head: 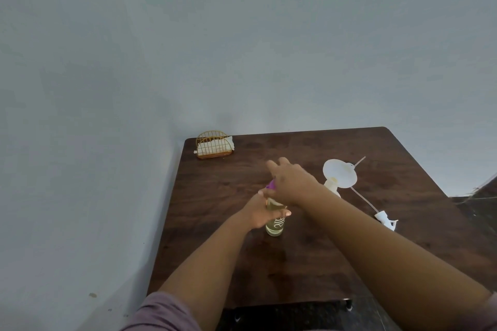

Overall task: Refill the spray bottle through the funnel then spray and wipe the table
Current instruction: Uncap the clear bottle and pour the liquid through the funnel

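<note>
Mid-counter, the left hand [259, 213] grips a clear bottle [274, 226] holding yellowish liquid. The right hand [289, 183] covers its purple cap [271, 185], fingers partly extended; its grip is hidden. Beyond, the white funnel [340, 172] sits in another bottle [332, 187]. Judging by this, refilling looks unfinished; spraying and wiping remain.

This looks like a plain room in a home, perhaps a dining corner. A dark wood-grain table [376, 148] with rounded corners stands pushed into a corner of bare pale grey-blue walls [107, 62] that fill the upper frame. At the table's far left corner sits a gold wire napkin holder [214, 145] with white napkins. Dark speckled flooring [473, 212] shows at right.
</note>
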Available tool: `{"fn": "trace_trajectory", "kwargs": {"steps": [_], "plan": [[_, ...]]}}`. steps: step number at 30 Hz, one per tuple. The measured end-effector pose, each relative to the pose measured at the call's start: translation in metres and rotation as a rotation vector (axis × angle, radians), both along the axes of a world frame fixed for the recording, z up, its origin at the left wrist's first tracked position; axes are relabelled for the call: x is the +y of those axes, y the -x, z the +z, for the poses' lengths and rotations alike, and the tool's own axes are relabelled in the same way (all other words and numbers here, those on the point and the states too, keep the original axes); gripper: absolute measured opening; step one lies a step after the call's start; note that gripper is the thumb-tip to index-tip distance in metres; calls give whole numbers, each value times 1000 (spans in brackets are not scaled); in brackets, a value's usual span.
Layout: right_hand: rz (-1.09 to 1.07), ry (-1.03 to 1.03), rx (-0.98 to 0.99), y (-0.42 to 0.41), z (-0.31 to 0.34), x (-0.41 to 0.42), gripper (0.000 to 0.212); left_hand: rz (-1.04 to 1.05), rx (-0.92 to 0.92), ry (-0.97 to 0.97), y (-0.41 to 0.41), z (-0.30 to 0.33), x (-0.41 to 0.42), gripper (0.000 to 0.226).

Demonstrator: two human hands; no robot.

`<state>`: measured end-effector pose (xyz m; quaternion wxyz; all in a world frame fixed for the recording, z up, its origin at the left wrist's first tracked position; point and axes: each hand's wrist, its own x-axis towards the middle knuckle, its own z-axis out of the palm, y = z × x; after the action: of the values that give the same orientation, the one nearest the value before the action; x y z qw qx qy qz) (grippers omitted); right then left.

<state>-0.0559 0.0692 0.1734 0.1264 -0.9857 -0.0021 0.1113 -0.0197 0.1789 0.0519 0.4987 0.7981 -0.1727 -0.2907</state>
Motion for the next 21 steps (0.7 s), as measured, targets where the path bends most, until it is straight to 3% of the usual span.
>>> {"fn": "trace_trajectory", "kwargs": {"steps": [2,5,6,8,10,13,16,18,21], "plan": [[-156,28,-12,0,-6,2,47,12,25,13,1,-1,1,42],[-19,89,145,-3,-1,-1,32,28,27,0,0,0,0,58],[63,103,194,-5,4,-4,34,14,16,-2,0,1,0,60],[150,25,254,-10,10,-10,58,-9,7,-4,1,3,-1,65],[126,-71,137,-12,10,-12,60,0,33,0,2,5,-1,71],[-13,32,-85,-11,-5,-7,58,5,58,-13,3,7,0,66],[-47,82,36,-8,-15,-7,49,23,65,5,5,9,0,50],[21,55,69,-9,-13,-11,37,29,53,13,4,9,-1,52],[110,-78,68,-12,-5,-23,44,40,51,29,5,8,-1,60]]}}
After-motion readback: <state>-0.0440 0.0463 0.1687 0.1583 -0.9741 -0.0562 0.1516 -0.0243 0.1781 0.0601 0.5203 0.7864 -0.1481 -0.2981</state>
